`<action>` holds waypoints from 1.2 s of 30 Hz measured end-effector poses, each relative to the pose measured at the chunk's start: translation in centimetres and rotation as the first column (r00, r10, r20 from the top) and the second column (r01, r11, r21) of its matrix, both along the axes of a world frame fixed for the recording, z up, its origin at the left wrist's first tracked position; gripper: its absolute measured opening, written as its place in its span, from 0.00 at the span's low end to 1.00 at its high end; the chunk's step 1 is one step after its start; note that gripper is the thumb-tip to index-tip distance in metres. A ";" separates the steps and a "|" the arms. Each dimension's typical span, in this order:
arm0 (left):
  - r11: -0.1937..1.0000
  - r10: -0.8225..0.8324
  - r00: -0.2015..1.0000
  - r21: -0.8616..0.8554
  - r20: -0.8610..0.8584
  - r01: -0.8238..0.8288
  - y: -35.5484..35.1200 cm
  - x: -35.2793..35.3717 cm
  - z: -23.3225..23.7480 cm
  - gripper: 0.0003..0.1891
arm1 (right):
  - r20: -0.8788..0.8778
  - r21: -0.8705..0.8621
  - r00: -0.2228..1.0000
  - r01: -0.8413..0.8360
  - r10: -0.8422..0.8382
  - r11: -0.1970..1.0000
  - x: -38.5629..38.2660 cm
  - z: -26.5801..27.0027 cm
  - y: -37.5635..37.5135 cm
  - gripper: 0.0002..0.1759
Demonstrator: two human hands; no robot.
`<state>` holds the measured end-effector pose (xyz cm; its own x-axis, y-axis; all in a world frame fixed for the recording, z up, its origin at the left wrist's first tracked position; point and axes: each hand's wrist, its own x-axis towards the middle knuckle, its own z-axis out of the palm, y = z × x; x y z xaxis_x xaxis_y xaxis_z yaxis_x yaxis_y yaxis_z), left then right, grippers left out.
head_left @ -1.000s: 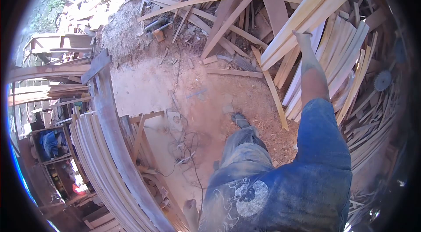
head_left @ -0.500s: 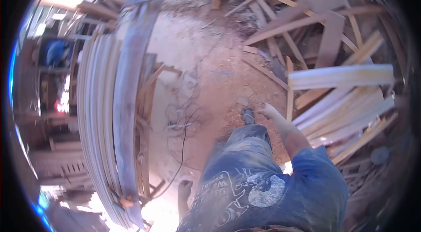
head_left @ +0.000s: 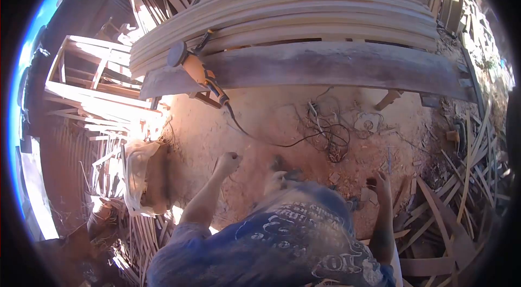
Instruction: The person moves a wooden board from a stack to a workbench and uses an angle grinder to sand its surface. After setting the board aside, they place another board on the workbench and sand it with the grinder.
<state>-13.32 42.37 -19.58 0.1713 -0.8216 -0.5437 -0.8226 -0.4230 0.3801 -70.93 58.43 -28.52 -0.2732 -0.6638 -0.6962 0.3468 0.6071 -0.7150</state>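
Both hands were empty. The left hand (head_left: 228,163) hung low over the dirt floor (head_left: 260,113), its grip curled together on nothing I could see, though that part was blurred. The right hand (head_left: 381,184) was out to the side with fingers apart, also holding nothing, near the scrap strips (head_left: 467,178).

The sander (head_left: 191,65) lay at the left end of the bench (head_left: 336,67). Its disc end pointed up toward the stack of curved boards (head_left: 282,10), and its handle pointed down over the bench edge. It was well apart from either hand. Its cord (head_left: 255,136) dropped from the handle, ran across the floor and reached a loose tangle of cable (head_left: 328,135) below the middle of the bench. A white sack (head_left: 138,178) slumped to the left of the left hand.

Judgement: the work looked like a walk-up to the sander. Done well, the feet would pass left of the tangle rather than through it, since a snagged loop could drag the tool off the edge. The left hand was the nearer one, so it would suit to take the handle, not the cord, with the disc kept off the boards. I could not tell whether the tool was plugged in or switched on, so it was best treated as live.
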 end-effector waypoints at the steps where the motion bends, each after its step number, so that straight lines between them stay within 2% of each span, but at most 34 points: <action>1: 0.999 -0.008 0.999 0.041 -0.044 0.010 -0.6 2.5 -1.5 0.19 | 0.024 -0.072 0.996 -0.081 0.083 0.994 4.1 0.9 -5.4 0.19; 2: 0.996 -0.018 0.996 0.085 -0.083 0.026 -1.0 5.5 -3.1 0.19 | -0.022 -0.137 0.985 -0.174 0.172 0.975 9.2 2.6 -10.9 0.18; 3: 0.994 0.051 0.988 0.107 -0.144 -0.035 -1.3 8.8 -5.5 0.18 | -0.065 -0.188 0.965 -0.261 0.253 0.947 14.4 4.2 -15.7 0.17; 5: 0.982 0.154 0.961 0.146 -0.230 -0.122 -1.6 14.9 -8.9 0.17 | -0.153 -0.273 0.879 -0.476 0.451 0.836 23.7 2.4 -25.1 0.17; 7: 0.972 0.213 0.935 0.163 -0.285 -0.172 -3.0 19.9 -10.0 0.15 | -0.095 -0.260 0.834 -0.549 0.544 0.795 33.7 7.3 -32.8 0.22; 8: 0.955 0.292 0.885 0.166 -0.363 -0.248 -3.5 22.0 -9.9 0.15 | -0.454 -0.268 0.612 -0.787 0.648 0.556 37.3 5.3 -36.3 0.27; 10: 0.902 0.427 0.747 0.182 -0.510 -0.391 -4.6 25.5 -9.7 0.13 | -0.667 -0.171 0.371 -0.920 0.646 0.352 44.4 4.3 -41.4 0.37; 12: 0.875 0.445 0.677 0.123 -0.586 -0.469 -6.4 27.3 -8.8 0.13 | -0.597 -0.031 0.353 -0.907 0.720 0.419 50.6 7.7 -44.8 0.40; 14: 0.853 0.453 0.629 0.103 -0.632 -0.512 -7.7 27.4 -7.6 0.12 | -0.573 0.260 0.166 -0.892 0.803 0.370 54.0 11.0 -46.2 0.38; 16: 0.854 0.444 0.620 0.095 -0.648 -0.512 -10.2 26.6 -6.2 0.12 | -0.639 0.284 0.180 -0.849 0.748 0.447 55.4 10.6 -46.0 0.33; 17: 0.852 0.451 0.560 0.148 -0.695 -0.502 -11.8 25.8 -5.8 0.13 | -0.679 0.289 0.187 -0.821 0.710 0.492 55.7 10.6 -45.9 0.31; 18: 0.854 0.453 0.498 0.198 -0.740 -0.481 -13.4 24.6 -5.4 0.14 | -0.685 0.315 0.159 -0.815 0.711 0.486 55.8 10.2 -45.5 0.29; 20: 0.892 0.337 0.265 0.216 -0.904 -0.397 -17.6 21.4 -4.1 0.16 | -0.707 0.358 0.125 -0.785 0.696 0.505 55.6 9.3 -44.5 0.27; 21: 0.916 0.280 0.140 0.221 -0.950 -0.334 -19.3 20.4 -3.6 0.18 | -0.675 0.308 0.205 -0.795 0.709 0.523 55.0 11.2 -42.7 0.26; 23: 0.946 0.188 -0.026 0.189 -0.982 -0.262 -21.9 18.3 -4.4 0.20 | -0.621 0.236 0.312 -0.801 0.719 0.551 53.1 12.0 -38.0 0.26; 24: 0.960 0.167 -0.117 0.188 -0.979 -0.205 -22.7 16.3 -4.9 0.21 | -0.601 0.221 0.343 -0.797 0.722 0.562 51.6 10.5 -34.9 0.26; 25: 0.980 0.195 -0.188 0.196 -0.963 0.009 -23.0 15.5 -5.1 0.23 | -0.579 0.220 0.358 -0.796 0.732 0.563 50.3 9.2 -31.6 0.26; 26: 0.978 0.169 -0.160 0.145 -0.973 0.152 -22.2 13.9 -5.7 0.24 | -0.565 0.219 0.380 -0.787 0.733 0.577 48.7 8.4 -28.2 0.26; 27: 0.953 0.126 -0.137 0.081 -0.983 0.291 -21.4 12.1 -6.2 0.26 | -0.533 0.191 0.485 -0.730 0.694 0.657 47.6 9.3 -24.0 0.26; 28: 0.935 -0.011 -0.031 -0.021 -0.999 0.354 -18.3 10.0 -6.6 0.27 | -0.490 0.155 0.591 -0.664 0.640 0.732 46.7 10.9 -19.9 0.27; 29: 0.898 -0.157 0.064 -0.116 -0.985 0.425 -14.7 9.1 -7.1 0.29 | -0.481 0.174 0.643 -0.596 0.596 0.784 45.4 11.9 -16.0 0.27; 31: 0.814 0.016 0.150 0.100 -0.989 0.573 -9.9 7.3 -8.0 0.33 | -0.415 0.210 0.752 -0.469 0.512 0.858 45.0 12.4 -7.0 0.27; 32: 0.682 0.327 0.222 0.392 -0.919 0.617 -8.0 5.5 -8.5 0.34 | -0.409 0.291 0.773 -0.392 0.484 0.873 45.4 10.9 -2.6 0.27; 33: 0.461 0.582 0.344 0.647 -0.737 0.607 -6.0 4.5 -9.2 0.35 | -0.396 0.372 0.799 -0.312 0.453 0.874 46.0 10.3 1.4 0.27; 34: 0.365 0.260 0.486 0.551 -0.835 0.751 -4.8 4.4 -10.8 0.35 | -0.348 0.417 0.848 -0.242 0.400 0.876 47.3 10.2 5.3 0.28; 35: 0.198 -0.095 0.483 0.459 -0.871 0.866 -4.7 4.1 -13.3 0.36 | -0.299 0.455 0.890 -0.184 0.344 0.871 48.6 10.6 8.1 0.30; 36: -0.018 -0.411 0.333 0.373 -0.849 0.928 -4.4 2.8 -14.3 0.36 | -0.125 0.485 0.973 -0.112 0.196 0.867 49.5 9.6 10.9 0.29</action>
<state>-10.52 37.96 -33.89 -0.6135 0.4398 -0.6559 -0.7306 -0.0009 0.6828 -21.45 69.33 -18.91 -0.3331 -0.3101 -0.8904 0.1240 0.9217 -0.3674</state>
